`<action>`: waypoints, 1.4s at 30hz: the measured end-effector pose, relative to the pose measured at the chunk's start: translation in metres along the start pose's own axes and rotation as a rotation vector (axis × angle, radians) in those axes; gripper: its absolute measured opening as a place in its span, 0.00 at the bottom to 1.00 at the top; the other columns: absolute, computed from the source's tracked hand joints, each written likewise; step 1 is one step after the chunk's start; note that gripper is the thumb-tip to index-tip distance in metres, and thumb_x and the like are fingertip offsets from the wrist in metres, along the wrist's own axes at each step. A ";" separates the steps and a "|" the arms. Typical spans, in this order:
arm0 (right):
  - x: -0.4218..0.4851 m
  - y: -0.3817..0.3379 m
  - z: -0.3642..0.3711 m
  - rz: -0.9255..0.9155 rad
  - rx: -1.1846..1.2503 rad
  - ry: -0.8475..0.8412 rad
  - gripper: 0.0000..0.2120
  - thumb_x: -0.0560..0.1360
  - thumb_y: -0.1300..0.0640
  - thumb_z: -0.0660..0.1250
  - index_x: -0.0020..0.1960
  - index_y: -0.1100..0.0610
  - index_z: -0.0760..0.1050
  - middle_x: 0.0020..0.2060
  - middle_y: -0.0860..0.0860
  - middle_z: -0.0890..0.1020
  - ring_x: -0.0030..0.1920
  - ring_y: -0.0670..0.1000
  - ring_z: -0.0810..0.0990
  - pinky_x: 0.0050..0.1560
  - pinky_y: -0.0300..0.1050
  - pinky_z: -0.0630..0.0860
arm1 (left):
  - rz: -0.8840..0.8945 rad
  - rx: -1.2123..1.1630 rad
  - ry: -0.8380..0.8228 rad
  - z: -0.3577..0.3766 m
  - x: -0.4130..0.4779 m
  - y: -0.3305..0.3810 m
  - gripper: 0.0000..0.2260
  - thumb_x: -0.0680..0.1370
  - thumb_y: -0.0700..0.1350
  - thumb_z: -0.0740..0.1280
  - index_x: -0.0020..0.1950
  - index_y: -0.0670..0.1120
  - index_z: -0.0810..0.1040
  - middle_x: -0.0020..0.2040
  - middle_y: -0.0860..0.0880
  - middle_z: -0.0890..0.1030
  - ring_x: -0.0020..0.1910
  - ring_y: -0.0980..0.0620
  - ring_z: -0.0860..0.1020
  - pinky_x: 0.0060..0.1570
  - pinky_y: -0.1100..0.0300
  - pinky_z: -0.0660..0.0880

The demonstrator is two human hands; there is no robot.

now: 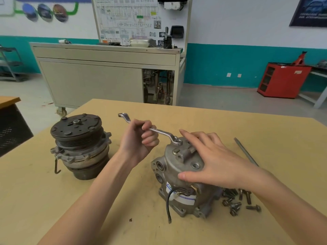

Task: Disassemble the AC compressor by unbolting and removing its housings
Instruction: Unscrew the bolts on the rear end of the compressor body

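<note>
**Ring wrench on a top bolt, housing held down by the flat palm**

The AC compressor (165, 169) stood on end on the tabletop (194, 117), at about 5 o'clock from the middle of my view, with one housing (192, 165) turned upward. My left grip (139, 137) was curled round the shank of the ring wrench (161, 132), all fingers wrapped on it. The ring end sat on a bolt (177, 142) at the 11 o'clock edge of the housing, and the handle pointed away to 10 o'clock. My right grip (210, 161) lay spread and flat on the housing, fingers straight and pressing, the thumb low on the near side. It pinched nothing. A second bolt (175, 151) showed just beside the first one, toward 6 o'clock.

I judged the compressor to be cast metal, so heavy and fully stiff. The risk was that the whole body would turn or slide on the smooth tabletop when the wrench pulled. The broad top and the thick body under the seam looked to me the right places to hold. The thin black cable (169, 206) at 6 o'clock was not such a place. A freed housing would probably want both grips on its rim, lifted straight.

Loose bolts (235, 204) lay at 4 o'clock from the compressor, near its base. A thin steel rod (246, 151) lay at 2 o'clock. A pulley unit (79, 144) stood at 9 o'clock, well apart.
</note>
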State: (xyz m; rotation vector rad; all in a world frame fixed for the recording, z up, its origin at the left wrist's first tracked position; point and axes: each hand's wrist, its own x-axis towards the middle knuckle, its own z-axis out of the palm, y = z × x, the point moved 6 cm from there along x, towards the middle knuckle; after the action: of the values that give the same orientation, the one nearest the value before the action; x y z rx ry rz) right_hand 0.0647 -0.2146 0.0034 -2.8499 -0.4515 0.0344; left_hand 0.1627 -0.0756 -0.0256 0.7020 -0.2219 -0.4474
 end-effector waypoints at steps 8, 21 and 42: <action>-0.004 0.012 -0.003 -0.147 0.115 -0.083 0.49 0.65 0.37 0.70 0.72 0.32 0.38 0.63 0.30 0.55 0.66 0.34 0.48 0.64 0.39 0.56 | -0.101 0.060 -0.090 0.006 0.008 -0.013 0.16 0.71 0.44 0.53 0.24 0.47 0.67 0.25 0.53 0.55 0.22 0.56 0.50 0.21 0.65 0.53; 0.002 0.015 -0.007 -0.213 0.210 -0.170 0.45 0.63 0.42 0.71 0.67 0.28 0.44 0.65 0.31 0.55 0.69 0.36 0.49 0.70 0.39 0.52 | -0.035 -0.031 -0.060 0.005 -0.021 -0.012 0.13 0.72 0.43 0.55 0.26 0.47 0.66 0.27 0.52 0.54 0.23 0.56 0.52 0.22 0.65 0.55; 0.003 0.014 -0.004 -0.218 0.217 -0.149 0.43 0.63 0.42 0.70 0.67 0.27 0.45 0.65 0.31 0.55 0.69 0.36 0.48 0.69 0.39 0.52 | 0.506 0.603 0.036 0.024 -0.122 -0.028 0.09 0.69 0.50 0.61 0.30 0.54 0.76 0.27 0.51 0.73 0.27 0.52 0.69 0.28 0.62 0.65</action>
State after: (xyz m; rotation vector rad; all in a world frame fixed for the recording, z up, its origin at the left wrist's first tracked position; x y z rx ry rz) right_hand 0.0717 -0.2274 0.0038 -2.5805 -0.7389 0.2403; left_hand 0.0382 -0.0516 -0.0327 1.1999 -0.4964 0.1319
